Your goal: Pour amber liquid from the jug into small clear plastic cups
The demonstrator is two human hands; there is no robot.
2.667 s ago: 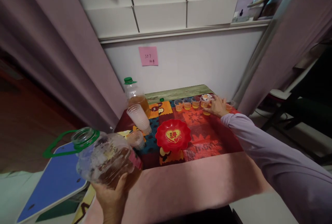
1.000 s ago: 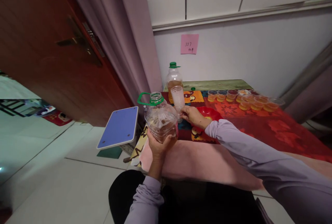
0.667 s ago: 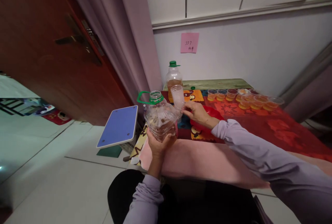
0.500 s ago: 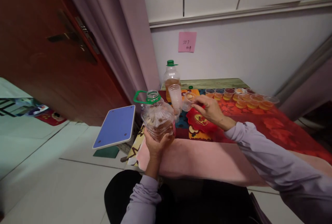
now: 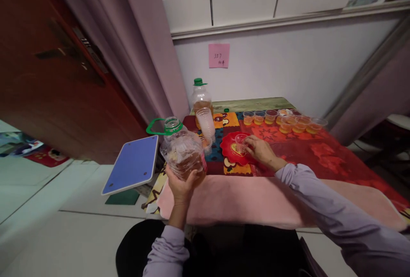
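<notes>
My left hand is wrapped round the lower side of a large clear jug of amber liquid, its mouth uncapped and a green handle at the neck. My right hand pinches the rim of a clear plastic cup, which is over the scalloped red plate. No liquid shows in that cup. Between the jug and the plate stand a tall stack of clear cups and a short cup.
Behind the stack stands a second jug with a green cap. Several cups of amber liquid line the back right of the table. A loose green cap lies near the back edge. A blue board is at the left.
My right hand has lowered the cup from beside the stack to over the red plate. The view has shifted a little; my left hand still holds the jug.
</notes>
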